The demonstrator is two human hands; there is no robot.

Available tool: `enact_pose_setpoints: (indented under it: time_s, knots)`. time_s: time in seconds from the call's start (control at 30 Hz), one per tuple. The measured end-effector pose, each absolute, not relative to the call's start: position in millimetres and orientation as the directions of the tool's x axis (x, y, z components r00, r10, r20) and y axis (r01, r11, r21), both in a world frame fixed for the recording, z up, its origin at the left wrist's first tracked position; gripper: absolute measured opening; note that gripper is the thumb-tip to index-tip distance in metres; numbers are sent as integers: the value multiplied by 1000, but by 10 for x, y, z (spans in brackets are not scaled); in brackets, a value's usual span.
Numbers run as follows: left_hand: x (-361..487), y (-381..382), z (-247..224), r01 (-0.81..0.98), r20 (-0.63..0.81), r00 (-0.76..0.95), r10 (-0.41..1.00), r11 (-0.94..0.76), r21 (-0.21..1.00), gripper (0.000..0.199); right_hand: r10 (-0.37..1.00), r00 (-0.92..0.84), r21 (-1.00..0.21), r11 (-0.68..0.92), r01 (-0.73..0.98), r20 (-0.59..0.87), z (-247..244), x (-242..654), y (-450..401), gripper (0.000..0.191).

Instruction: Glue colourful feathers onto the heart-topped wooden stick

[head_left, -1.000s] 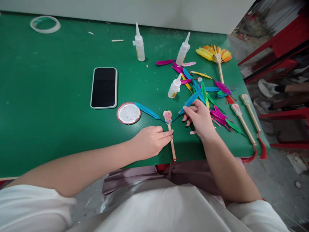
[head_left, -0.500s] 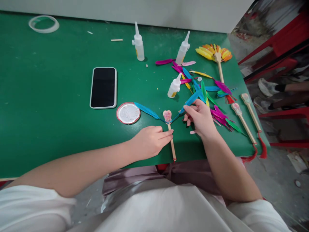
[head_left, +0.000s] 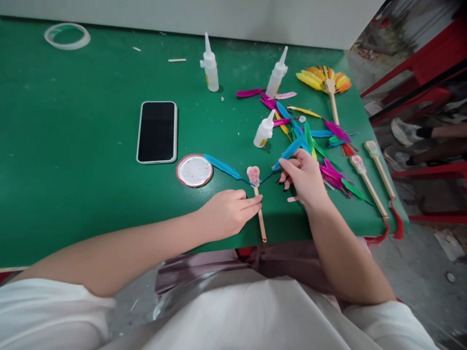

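Observation:
A wooden stick with a pink-patterned head (head_left: pixel 253 175) lies on the green table (head_left: pixel 91 194) before me. My left hand (head_left: pixel 231 212) holds its handle down with the fingers. My right hand (head_left: pixel 301 176) pinches a blue feather (head_left: pixel 291 148), whose quill tip touches the neck of the stick. A second blue feather (head_left: pixel 222 166) slants left from the same spot, its tip beside a round white lid with a red rim (head_left: pixel 194 170). Loose feathers in several colours (head_left: pixel 330 172) lie to the right of and beyond my right hand.
Three glue bottles (head_left: pixel 210 73) stand towards the back. A phone (head_left: pixel 157 131) and a tape roll (head_left: pixel 67 36) are at left. At right lie a yellow feather fan (head_left: pixel 331 92) and two tasselled sticks (head_left: pixel 368 184). A person's shoes (head_left: pixel 403 131) show beyond the table.

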State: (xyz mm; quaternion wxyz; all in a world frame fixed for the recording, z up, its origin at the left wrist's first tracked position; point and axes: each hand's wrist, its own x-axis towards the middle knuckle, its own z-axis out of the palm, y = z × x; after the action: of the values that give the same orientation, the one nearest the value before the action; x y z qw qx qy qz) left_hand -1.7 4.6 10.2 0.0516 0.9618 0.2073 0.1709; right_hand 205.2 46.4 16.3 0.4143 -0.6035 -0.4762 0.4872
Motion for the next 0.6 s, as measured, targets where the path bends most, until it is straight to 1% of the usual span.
enact_pose_setpoints:
  time_s: [0.1,0.2,0.27,0.37,0.43,0.5,0.6]
  knots:
    - [-18,46,100,384,306,855,419,-908,170,32,979,57,-972,-203,118,-198,155,2053,464,22]
    - [-17,46,99,386,316,850,422,-906,171,32,977,16,-965,-214,149,-214,155,2049,461,20]
    - [-17,44,95,384,326,847,420,-907,172,32,975,35,-960,-222,170,-219,156,2051,463,21]
    - [-18,41,85,384,335,843,422,-906,175,32,972,74,-964,-230,134,-222,157,2055,468,23]
    - [-18,39,79,387,331,842,425,-905,178,32,973,46,-965,-231,127,-227,160,2055,468,22]
    - [-18,39,79,388,329,843,426,-905,177,32,973,15,-960,-231,157,-231,166,2052,466,21]
    - [-15,40,87,388,323,846,424,-906,170,32,972,48,-956,-237,175,-232,172,2050,464,21]
